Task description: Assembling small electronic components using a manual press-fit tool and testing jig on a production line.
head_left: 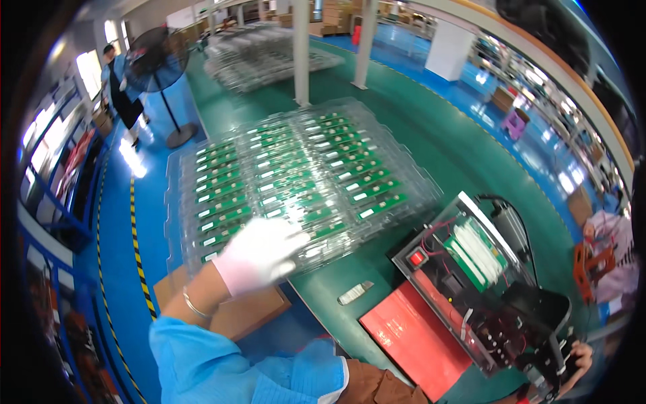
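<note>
My left hand (262,254), in a white glove and blurred, hovers over the near edge of a clear plastic tray (416,176). Its fingers are stretched out with the thumb apart, and I see nothing held. Rows of narrow green circuit boards (382,206) with white labels fill the tray. Far down to the right, my bare right hand (577,363) curls round a black part at the end of a dark open-topped machine (437,296). What exactly it grips is hard to make out. Inside the machine are a red switch (417,258) and a green board with white strips (476,256).
Before the machine lies a red flat block (414,337), with a small grey slant-ended cutter (355,293) beside it. A cardboard box (245,315) sits below the table edge. Posts (301,60), stacked clear trays (262,57), a fan (158,64) and a person (121,87) stand beyond.
</note>
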Demonstrator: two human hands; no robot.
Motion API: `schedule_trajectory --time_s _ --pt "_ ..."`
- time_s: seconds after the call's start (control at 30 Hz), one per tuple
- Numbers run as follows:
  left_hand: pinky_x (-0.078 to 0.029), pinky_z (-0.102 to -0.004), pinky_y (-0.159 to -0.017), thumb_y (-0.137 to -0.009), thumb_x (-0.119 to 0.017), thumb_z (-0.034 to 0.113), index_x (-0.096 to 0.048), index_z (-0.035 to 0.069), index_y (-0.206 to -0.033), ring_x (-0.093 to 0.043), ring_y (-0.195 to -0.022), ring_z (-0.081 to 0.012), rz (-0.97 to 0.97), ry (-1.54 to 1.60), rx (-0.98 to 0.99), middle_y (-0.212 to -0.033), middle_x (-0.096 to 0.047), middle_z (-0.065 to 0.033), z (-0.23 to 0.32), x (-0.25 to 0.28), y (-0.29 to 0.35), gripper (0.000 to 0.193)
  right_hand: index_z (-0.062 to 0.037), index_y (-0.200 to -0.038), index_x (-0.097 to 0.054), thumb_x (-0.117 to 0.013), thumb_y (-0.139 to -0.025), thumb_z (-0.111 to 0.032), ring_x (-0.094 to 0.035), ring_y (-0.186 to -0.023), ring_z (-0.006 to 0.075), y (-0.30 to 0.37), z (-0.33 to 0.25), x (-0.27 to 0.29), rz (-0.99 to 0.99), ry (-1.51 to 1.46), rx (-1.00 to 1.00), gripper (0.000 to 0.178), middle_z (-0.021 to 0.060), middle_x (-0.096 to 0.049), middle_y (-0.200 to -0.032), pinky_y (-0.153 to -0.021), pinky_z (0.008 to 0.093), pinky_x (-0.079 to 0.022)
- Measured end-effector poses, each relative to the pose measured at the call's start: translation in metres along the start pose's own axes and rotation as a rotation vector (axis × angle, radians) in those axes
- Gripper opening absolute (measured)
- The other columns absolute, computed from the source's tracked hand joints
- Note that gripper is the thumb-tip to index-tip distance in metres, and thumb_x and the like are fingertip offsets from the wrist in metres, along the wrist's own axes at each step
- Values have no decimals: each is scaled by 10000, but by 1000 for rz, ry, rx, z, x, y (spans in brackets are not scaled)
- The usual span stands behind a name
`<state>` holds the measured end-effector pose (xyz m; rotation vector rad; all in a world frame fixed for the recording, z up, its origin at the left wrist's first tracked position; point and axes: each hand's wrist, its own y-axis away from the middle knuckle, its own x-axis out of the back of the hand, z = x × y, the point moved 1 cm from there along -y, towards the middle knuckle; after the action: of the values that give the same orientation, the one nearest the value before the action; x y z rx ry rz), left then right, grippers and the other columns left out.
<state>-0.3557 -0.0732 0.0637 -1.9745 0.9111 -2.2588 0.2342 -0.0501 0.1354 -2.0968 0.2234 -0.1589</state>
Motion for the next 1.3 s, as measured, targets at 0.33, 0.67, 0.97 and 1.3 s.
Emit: schedule_trajectory --time_s 0.33,0.67,0.97,1.3 --pt "-450 -363 -956 -798 -630 248 -570 65 -1246 -566 -1084 -321 -232 -74 671 -1217 -607 -125 -215 25 -40 488 -105 -881 -436 -390 -952 -313 -534 -768 233 -10 1 -30 293 -324 -59 224 104 -537 -792 -803 378 -429" --pt "-391 -379 -1028 -875 -529 385 -468 84 -1355 -461 -1247 -320 -256 -107 772 -1360 -507 -124 -273 -82 -114 570 -127 -831 -394 -463 -840 -308 -341 -811 191 -3 30 45 -98 -93 -11 194 64 -391 -870 -802 332 -312" --pt "-335 -439 -1073 -917 -407 385 -453 96 -1353 -386 -1315 -334 -344 -239 726 -1424 -444 -97 -262 -131 -216 525 -134 -804 -384 -479 -816 -316 -329 -776 182 1 21 40 -26 -69 -43 205 62 -388 -853 -763 326 -299" --pt "-336 -475 -1072 -901 -375 321 -475 141 -1353 -389 -1319 -326 -588 -475 412 -1446 -432 -52 -310 -187 -229 496 -134 -834 -405 -521 -771 -380 -351 -797 180 -2 7 28 -97 -3 -53 279 62 -419 -888 -775 329 -298"
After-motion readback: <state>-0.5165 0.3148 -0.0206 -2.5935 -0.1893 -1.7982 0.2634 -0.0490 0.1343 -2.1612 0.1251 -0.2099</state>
